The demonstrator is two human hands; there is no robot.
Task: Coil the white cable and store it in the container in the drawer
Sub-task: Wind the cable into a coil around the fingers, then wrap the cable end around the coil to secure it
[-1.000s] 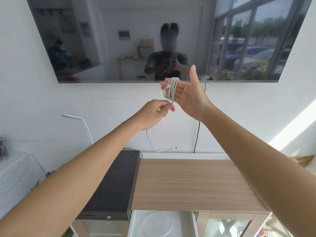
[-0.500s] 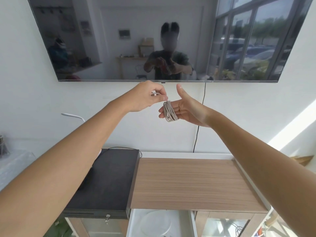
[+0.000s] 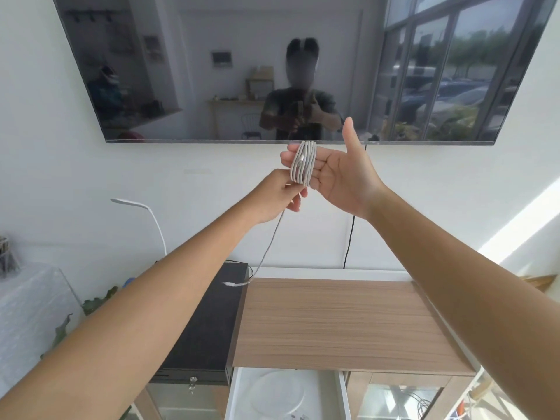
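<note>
The white cable (image 3: 304, 163) is wound in several loops around the flat fingers of my right hand (image 3: 339, 174), held up in front of the wall with the thumb raised. Just below and left of the coil, my left hand (image 3: 281, 197) pinches the cable's loose strand. That strand hangs down to its free end (image 3: 233, 284) above the black box. At the bottom of the view the white drawer (image 3: 235, 392) stands open, and a round clear container (image 3: 280, 395) lies inside it.
A wooden cabinet top (image 3: 339, 322) lies under my hands, with a black cash box (image 3: 206, 328) to its left. A large dark TV (image 3: 272, 68) hangs on the wall above. A white lamp (image 3: 145, 213) and plants stand at the left. A black cord (image 3: 348, 241) runs down the wall.
My left hand dropped from above the coil to below it, carrying the strand around my right fingers. My right hand rose and turned palm toward me. The free end now dangles shorter.
</note>
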